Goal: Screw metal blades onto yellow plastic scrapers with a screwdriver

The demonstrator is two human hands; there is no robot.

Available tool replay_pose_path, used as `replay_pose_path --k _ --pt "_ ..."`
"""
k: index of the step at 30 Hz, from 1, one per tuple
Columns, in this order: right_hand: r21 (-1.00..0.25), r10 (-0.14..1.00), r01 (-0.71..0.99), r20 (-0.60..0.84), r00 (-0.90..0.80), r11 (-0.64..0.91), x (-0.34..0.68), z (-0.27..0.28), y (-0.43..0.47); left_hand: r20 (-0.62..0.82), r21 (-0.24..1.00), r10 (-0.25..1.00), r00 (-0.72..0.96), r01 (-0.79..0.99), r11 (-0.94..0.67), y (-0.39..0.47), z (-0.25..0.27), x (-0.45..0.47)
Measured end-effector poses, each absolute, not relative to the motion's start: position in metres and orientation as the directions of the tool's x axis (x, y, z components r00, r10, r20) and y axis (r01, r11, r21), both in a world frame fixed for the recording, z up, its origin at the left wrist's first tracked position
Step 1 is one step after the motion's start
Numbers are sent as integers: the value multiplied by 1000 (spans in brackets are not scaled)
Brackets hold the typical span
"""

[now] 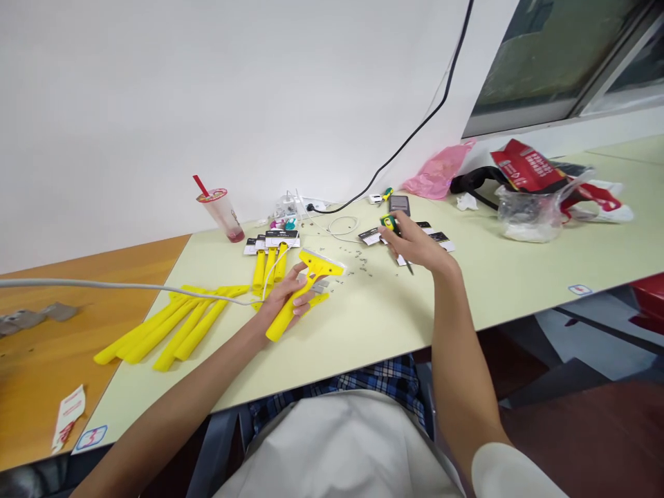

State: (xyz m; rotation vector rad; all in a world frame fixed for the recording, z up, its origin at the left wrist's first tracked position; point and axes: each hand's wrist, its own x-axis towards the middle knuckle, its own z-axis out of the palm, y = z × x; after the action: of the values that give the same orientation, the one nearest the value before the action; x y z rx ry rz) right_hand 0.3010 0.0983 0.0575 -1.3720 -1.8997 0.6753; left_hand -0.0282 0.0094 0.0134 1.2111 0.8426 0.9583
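My left hand (283,297) is closed round the handle of a yellow scraper (303,290), its wide head pointing away from me and two dark screws showing on it. In my right hand (418,243) is a screwdriver (389,222) with a green and yellow handle, its dark shaft pointing down toward the table. Small loose screws (362,261) lie scattered between my hands. Beneath the right hand are several black-and-white cards (370,236). Part of another yellow piece (317,299) shows behind my left fingers.
Several yellow handles (194,330) lie at left, with carded yellow scrapers (270,266) behind. A cup with a straw (222,214) stands near the wall. A grey cable (124,284) crosses from the left; a black cable (394,158) hangs behind. Bags (529,214) sit at right.
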Motion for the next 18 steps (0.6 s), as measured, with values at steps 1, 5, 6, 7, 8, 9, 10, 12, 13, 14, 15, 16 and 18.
replay_pose_path --k 1,5,6,7,8,9,10,12,13,14,15,16,18 --pt "-802 945 506 229 -232 318 299 57 98 -31 983 923 384 -156 98 9 10 -29" --pt "-870 882 199 402 -246 452 292 56 98 -56 953 916 398 -253 168 8 4 -29" --pt "-866 871 161 433 -231 473 291 55 99 -64 935 915 399 -295 195 7 3 -29" --pt "-864 865 137 452 -216 485 291 54 100 -74 912 913 402 -343 225 7 4 -28" --pt "-863 864 121 462 -200 490 291 53 102 -84 884 910 405 -392 256 6 4 -27" --pt "-863 864 111 469 -184 492 291 52 103 -94 852 908 408 -439 285 5 5 -26" --pt "-862 863 106 476 -168 496 292 50 105 -103 821 906 410 -479 310 5 5 -26" --pt "-849 854 114 499 -145 516 292 48 108 -116 772 907 406 -537 339 4 5 -26" --pt "-840 848 125 512 -138 528 293 47 110 -120 756 909 400 -556 345 4 5 -26" --pt "-831 841 138 524 -132 539 293 47 110 -123 746 911 394 -569 347 4 5 -26" --pt "-826 839 150 529 -131 544 293 46 111 -123 740 912 391 -576 347 4 5 -26" --pt "-826 841 158 525 -134 541 293 46 111 -122 737 913 390 -580 347 4 5 -26" --pt "-837 853 171 499 -150 520 292 45 111 -121 736 911 394 -581 349 4 5 -25"
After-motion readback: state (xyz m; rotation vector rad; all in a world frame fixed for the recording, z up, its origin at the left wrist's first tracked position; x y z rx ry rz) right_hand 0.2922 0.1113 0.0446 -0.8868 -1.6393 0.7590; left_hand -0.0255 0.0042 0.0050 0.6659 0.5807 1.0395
